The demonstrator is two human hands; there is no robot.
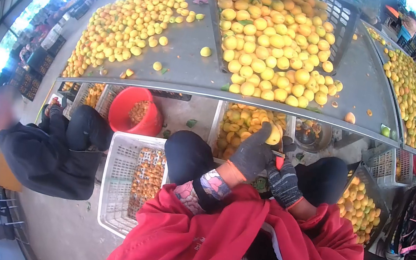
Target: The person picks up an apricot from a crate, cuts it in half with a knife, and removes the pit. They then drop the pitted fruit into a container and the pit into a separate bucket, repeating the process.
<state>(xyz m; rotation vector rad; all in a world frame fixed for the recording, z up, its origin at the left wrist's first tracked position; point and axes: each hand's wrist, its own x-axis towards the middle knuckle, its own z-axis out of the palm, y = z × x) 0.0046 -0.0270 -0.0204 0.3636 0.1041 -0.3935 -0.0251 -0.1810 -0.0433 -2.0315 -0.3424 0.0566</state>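
The left hand is curling its fingers around a yellow fruit just under the table's near edge, while the right hand, just below it, is gripping a small red-handled tool.

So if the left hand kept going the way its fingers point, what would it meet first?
The left hand holds a yellow fruit and points up-right. Going on, it would likely meet the metal table's front edge, though depth is unclear.

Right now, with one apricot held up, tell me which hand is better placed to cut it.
Right, probably. The right hand grips a red-handled tool just under the apricot, while the left hand is wrapped around that fruit, steadying it.
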